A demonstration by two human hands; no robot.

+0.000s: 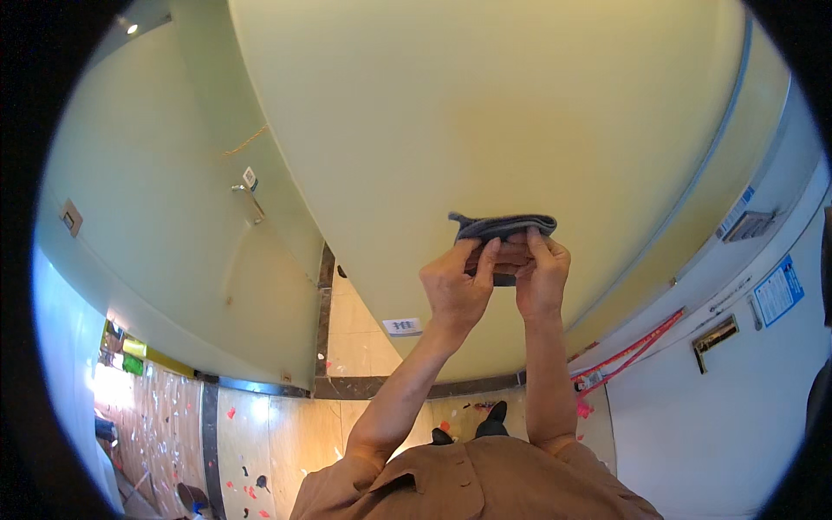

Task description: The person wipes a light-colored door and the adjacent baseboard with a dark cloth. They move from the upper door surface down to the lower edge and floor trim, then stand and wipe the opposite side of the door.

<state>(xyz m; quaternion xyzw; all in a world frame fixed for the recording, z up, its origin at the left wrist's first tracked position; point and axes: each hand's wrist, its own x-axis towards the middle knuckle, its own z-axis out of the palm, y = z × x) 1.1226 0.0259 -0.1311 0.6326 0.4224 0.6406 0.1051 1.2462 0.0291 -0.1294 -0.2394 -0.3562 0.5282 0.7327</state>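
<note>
A folded dark grey cloth is held up in front of a large pale yellow-green frosted panel. My left hand grips its left part, the thumb pointing up over the near side. With thumb and fingers closed, my right hand holds the right end, where the fold curls round. Some fingers are hidden behind the thumbs and the cloth. Whether the cloth touches the panel I cannot tell.
To the left is a frosted glass door with a metal handle. A white door with a brass-coloured handle stands at the right, near red straps. Red and pink scraps dot the tiled floor.
</note>
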